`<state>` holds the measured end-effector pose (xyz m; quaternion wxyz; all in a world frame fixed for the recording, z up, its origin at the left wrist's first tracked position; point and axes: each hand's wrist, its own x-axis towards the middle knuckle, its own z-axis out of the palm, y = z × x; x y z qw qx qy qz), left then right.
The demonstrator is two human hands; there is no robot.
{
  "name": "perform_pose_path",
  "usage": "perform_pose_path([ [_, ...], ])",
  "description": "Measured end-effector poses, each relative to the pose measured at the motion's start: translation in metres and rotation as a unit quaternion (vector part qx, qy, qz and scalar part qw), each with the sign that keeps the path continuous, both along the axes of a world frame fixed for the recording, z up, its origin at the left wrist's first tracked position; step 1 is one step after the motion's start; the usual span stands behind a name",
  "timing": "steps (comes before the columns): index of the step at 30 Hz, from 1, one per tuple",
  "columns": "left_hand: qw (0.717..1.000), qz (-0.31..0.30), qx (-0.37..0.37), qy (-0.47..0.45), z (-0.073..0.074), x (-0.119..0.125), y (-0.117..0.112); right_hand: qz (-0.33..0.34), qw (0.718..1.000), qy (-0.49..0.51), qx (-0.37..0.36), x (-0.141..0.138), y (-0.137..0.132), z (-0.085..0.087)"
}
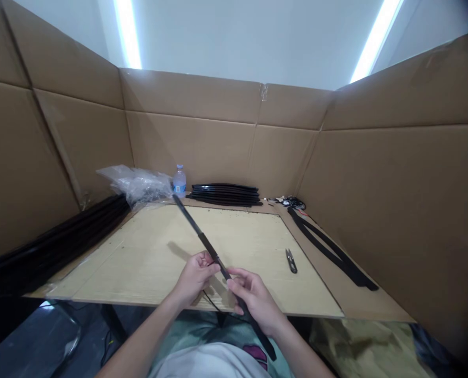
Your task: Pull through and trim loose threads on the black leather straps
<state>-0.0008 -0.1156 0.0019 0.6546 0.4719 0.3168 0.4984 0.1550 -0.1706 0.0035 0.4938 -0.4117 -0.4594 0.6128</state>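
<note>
A long thin black strip runs diagonally from the far left of the board down towards my lap. My left hand pinches it near its middle with fingers closed round it. My right hand grips the same strip a little lower, fingers curled over it. A thin dark wire or thread hangs below my left hand. Both hands are above the near edge of the light wooden board.
Small black snips lie on the board to the right. A stack of black strips lies at the back, a water bottle and clear plastic bag beside it. More black strips lie left, flat black bands right. Cardboard walls surround everything.
</note>
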Motion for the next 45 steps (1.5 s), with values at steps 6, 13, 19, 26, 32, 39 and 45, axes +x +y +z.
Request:
perform_pose_path([
  [6,0.999,-0.027,-0.027,0.003,-0.001,-0.001,0.001,0.056,0.997,-0.032,0.045,-0.001,-0.001,0.002],
  [13,0.995,-0.074,-0.051,0.036,-0.010,-0.002,0.004,0.065,0.997,-0.048,0.015,0.003,0.001,-0.005],
  [19,0.996,-0.044,-0.052,0.064,-0.013,-0.003,0.006,0.039,0.998,-0.045,0.011,0.004,0.004,-0.005],
  [26,0.998,0.007,-0.038,0.040,-0.015,-0.003,0.009,0.059,0.993,0.088,-0.046,0.008,0.008,0.001],
  [32,0.998,-0.002,-0.048,0.039,-0.017,-0.003,0.008,0.026,0.997,0.050,-0.049,0.011,0.006,-0.004],
  [39,0.996,-0.056,-0.047,0.054,-0.012,-0.003,0.003,0.124,0.990,0.015,-0.061,0.021,0.016,-0.017],
  [45,0.995,-0.050,-0.046,0.068,-0.016,-0.001,0.004,0.166,0.985,0.007,-0.035,0.028,0.025,-0.018],
])
